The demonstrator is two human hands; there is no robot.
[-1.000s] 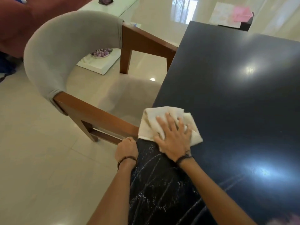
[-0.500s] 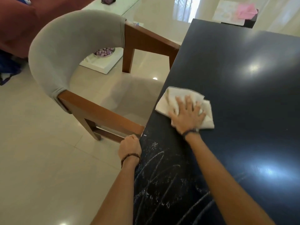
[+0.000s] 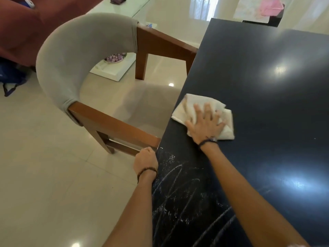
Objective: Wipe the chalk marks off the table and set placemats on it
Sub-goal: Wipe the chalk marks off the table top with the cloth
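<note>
From the head view, my right hand [image 3: 204, 124] lay flat with its fingers spread, pressing the white cloth [image 3: 203, 115] onto the dark tabletop [image 3: 267, 97] just beside its left edge; my left hand [image 3: 145, 160] was curled over that edge nearer my body, gripping it; the chalk marks [image 3: 181, 189] lay between the cloth and me, toward my body from the right hand and just right of the left hand, their strokes running mostly along the tabletop's length; I judged the right hand, with the cloth under it, would have to pull back toward me to reach them; 1 chair [image 3: 85, 59] stood just beside the left edge; I saw no placemats on the tabletop.
</note>
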